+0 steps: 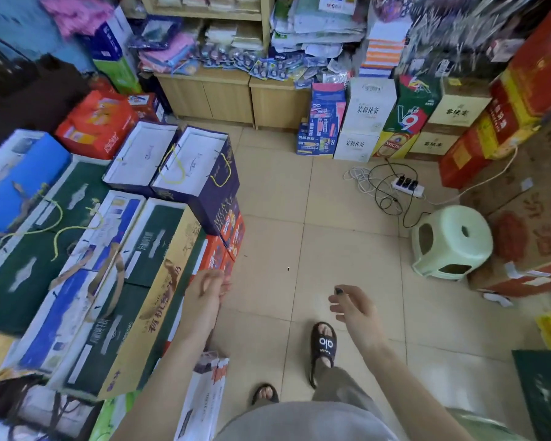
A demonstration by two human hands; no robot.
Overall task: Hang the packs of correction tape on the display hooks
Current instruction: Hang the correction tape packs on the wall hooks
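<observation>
Beige floor tiles (331,249) fill the frame's centre. Left hand (209,289) and right hand (355,308), lower centre, hang with relaxed fingers, holding nothing. Blister packs (268,70), probably the correction tape, lie heaped on the wooden counter (236,97), upper centre. No display hooks are visible; seemingly, no hanging has started.

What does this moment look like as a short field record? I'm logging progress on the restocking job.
left hand: open, holds nothing
right hand: open, holds nothing
packs: blister packs piled on the wooden counter ahead, too blurred to identify
hooks: none clearly visible
floor: stool and power strip to the right
left side: stacked gift boxes
progress: nothing picked up yet
</observation>
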